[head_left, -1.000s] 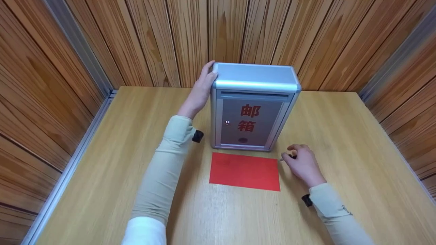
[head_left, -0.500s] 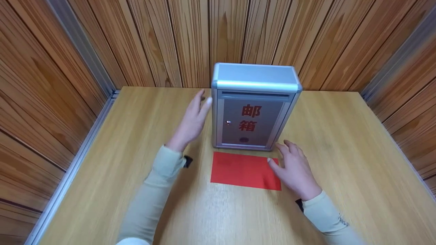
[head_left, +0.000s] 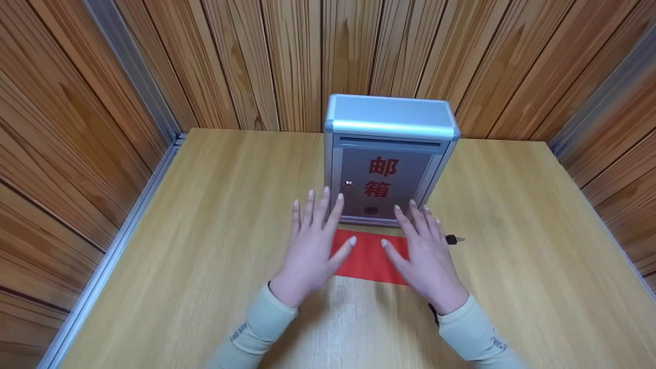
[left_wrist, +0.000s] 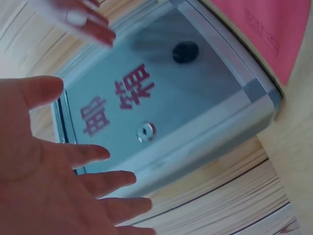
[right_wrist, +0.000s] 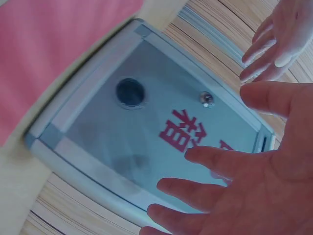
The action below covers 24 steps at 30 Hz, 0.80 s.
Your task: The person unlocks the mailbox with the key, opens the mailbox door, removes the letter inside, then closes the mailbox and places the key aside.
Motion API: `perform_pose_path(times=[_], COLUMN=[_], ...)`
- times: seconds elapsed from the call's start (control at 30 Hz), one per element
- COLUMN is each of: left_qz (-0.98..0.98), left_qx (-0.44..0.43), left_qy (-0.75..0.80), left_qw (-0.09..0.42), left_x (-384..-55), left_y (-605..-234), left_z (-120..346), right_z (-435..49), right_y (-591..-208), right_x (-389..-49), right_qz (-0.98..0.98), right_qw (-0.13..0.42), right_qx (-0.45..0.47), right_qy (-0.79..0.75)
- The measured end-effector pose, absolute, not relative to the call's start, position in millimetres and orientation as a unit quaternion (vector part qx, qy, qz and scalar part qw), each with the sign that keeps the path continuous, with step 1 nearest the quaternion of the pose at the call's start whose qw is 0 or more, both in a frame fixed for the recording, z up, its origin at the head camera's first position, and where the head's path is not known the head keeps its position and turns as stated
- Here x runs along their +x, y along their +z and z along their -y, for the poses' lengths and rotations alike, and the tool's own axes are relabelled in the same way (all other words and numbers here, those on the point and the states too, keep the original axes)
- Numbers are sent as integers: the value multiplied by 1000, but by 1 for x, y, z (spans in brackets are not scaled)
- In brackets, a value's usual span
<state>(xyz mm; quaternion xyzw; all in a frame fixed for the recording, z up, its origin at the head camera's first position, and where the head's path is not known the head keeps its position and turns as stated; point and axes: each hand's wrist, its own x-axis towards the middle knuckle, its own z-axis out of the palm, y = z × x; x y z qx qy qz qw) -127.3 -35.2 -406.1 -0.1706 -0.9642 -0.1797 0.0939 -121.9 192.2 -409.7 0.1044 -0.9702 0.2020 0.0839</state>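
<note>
Both hands hover palms down with fingers spread, holding nothing. My left hand (head_left: 310, 251) is over the left end of a red envelope (head_left: 366, 259), its fingertips overlapping the lower left corner of a silver mailbox (head_left: 392, 115) in the head view. Over the envelope's right end is my right hand (head_left: 425, 256). The mailbox stands upright with red characters, a slot (head_left: 389, 143) near its top and a round lock (right_wrist: 206, 99) on the door's left side. A small key (head_left: 454, 239) with a black head lies on the table, just right of the right hand.
The light wooden table (head_left: 230, 205) runs back to a wood-panelled wall (head_left: 297, 61). Panelled walls with metal corner posts rise at left and right. The mailbox stands near the back edge, behind the envelope.
My left hand has come off the mailbox's upper left corner and down toward me. My right hand has let go of the key, now on the table, and moved left over the envelope.
</note>
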Motion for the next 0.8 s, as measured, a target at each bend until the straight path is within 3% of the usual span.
perform_pose_path(times=[0.27, 0.47, 0.8], left_qz=[972, 970, 978], left_qx=[-170, -161, -149], left_qy=[-150, -162, -137], left_qw=[59, 77, 44], left_x=[-121, -122, -120], left_y=[-409, -401, -404], left_z=[22, 19, 19], right_z=[-176, -175, -177], right_y=[-403, -398, -405], right_x=[-117, -117, -120], right_qz=[969, 969, 975], right_qw=[109, 140, 99], right_qx=[107, 123, 108], right_qy=[192, 162, 168])
